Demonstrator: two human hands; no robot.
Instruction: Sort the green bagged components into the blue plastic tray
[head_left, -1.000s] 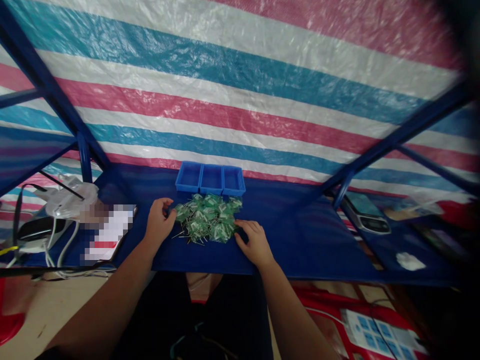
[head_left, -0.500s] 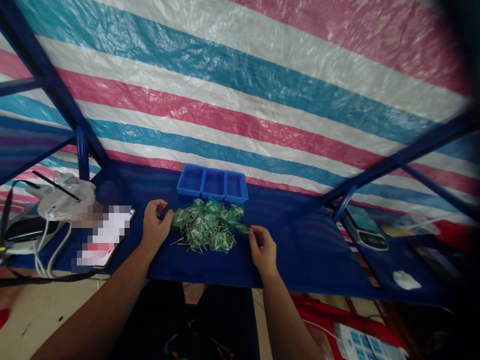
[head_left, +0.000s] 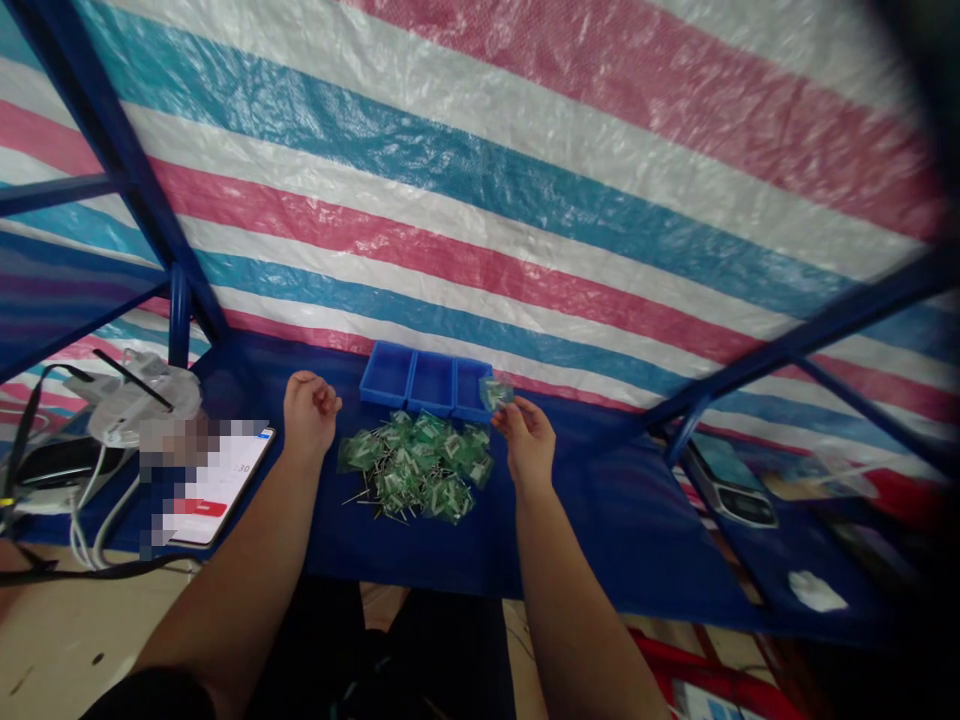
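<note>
1. Right hand (head_left: 531, 437) raised above the desk (head_left: 600, 500), fingertips pinching one small green packet (head_left: 496, 392) just in front of the blue tray (head_left: 426, 382).
2. Left hand (head_left: 309, 412) loosely curled, holding nothing visible, just left of the pile of green packets (head_left: 412, 465).
3. Pile lying on the desk between both hands, close before the three-compartment tray.
4. Phone (head_left: 217, 485) lying flat further left.

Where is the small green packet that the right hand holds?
In the head view, the green packet is pinched in the right hand, over the rightmost blue bin.
</note>
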